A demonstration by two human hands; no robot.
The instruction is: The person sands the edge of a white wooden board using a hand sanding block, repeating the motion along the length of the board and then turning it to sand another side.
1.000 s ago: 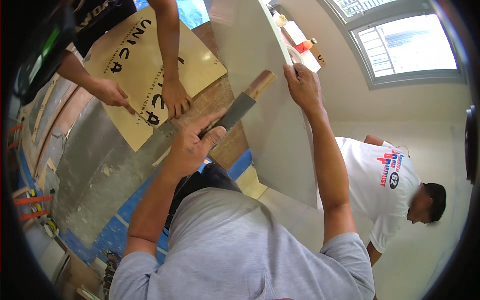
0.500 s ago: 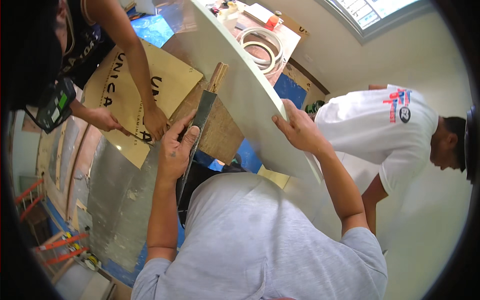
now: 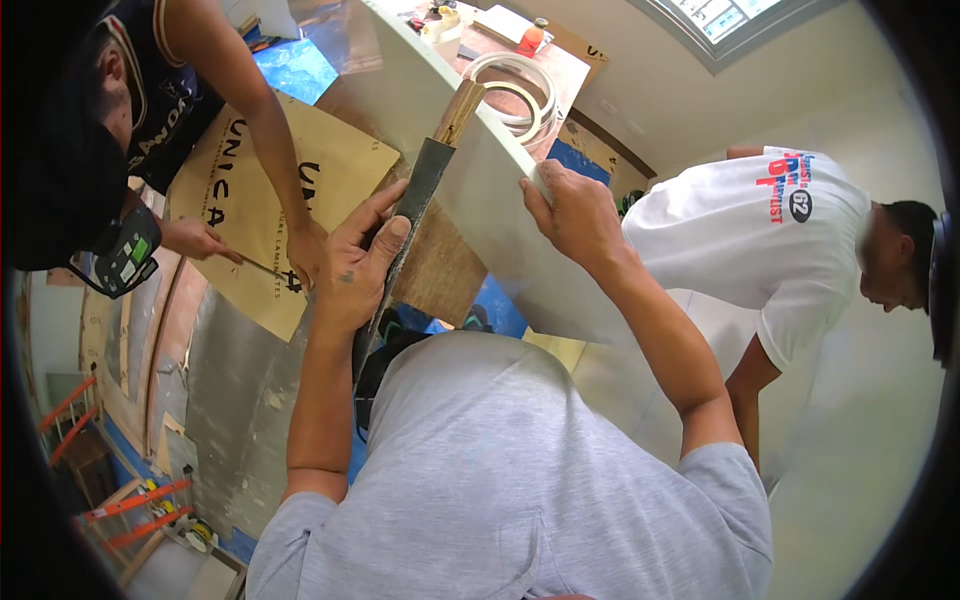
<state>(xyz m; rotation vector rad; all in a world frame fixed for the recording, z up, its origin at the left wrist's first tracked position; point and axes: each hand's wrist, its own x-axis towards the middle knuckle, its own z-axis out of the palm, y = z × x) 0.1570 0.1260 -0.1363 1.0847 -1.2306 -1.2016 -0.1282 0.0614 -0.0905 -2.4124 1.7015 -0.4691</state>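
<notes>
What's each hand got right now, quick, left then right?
Left hand: closed, holding a dark-covered strip with a bare wooden end.
Right hand: closed over the edge of a pale panel, thumb on its face.

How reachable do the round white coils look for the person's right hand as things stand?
Probably not at once: the right hand holds the edge of the flat, pale grey panel, and the round white coils lie beyond it. Letting go would likely free the way.
</notes>
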